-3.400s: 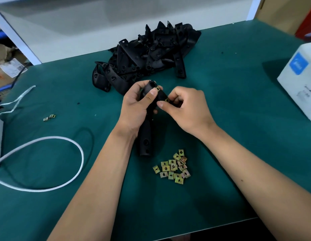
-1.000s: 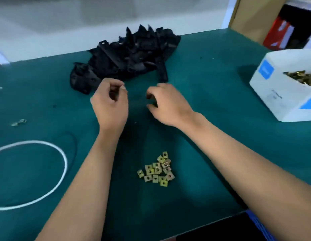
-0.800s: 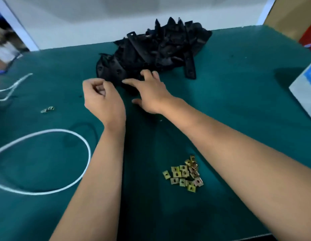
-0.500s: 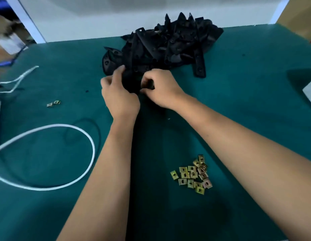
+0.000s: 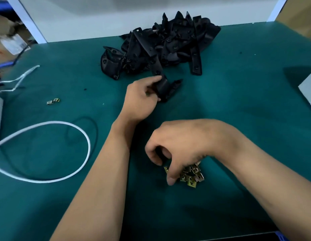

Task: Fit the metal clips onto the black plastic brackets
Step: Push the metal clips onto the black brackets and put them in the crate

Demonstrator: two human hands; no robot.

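A heap of black plastic brackets [image 5: 170, 44] lies at the back of the green table. My left hand [image 5: 140, 100] grips one black bracket [image 5: 162, 85] just in front of the heap, its long arm pointing back toward the pile. My right hand [image 5: 179, 148] hovers low over a small pile of brass-coloured metal clips [image 5: 191, 176] near the front. Its fingers curl down into the pile, and the thumb and forefinger touch a clip at the left edge. Whether a clip is pinched is hidden by the fingers.
A white cable [image 5: 64, 153] loops across the left side of the table. Two stray clips [image 5: 53, 101] lie at the far left. A white box corner [image 5: 309, 91] shows at the right edge. The table's front edge [image 5: 220, 238] runs close below my forearms.
Both hands were at the bracket heap half a second ago. My left hand has pulled one bracket out toward me, and my right hand has dropped back to the clip pile.
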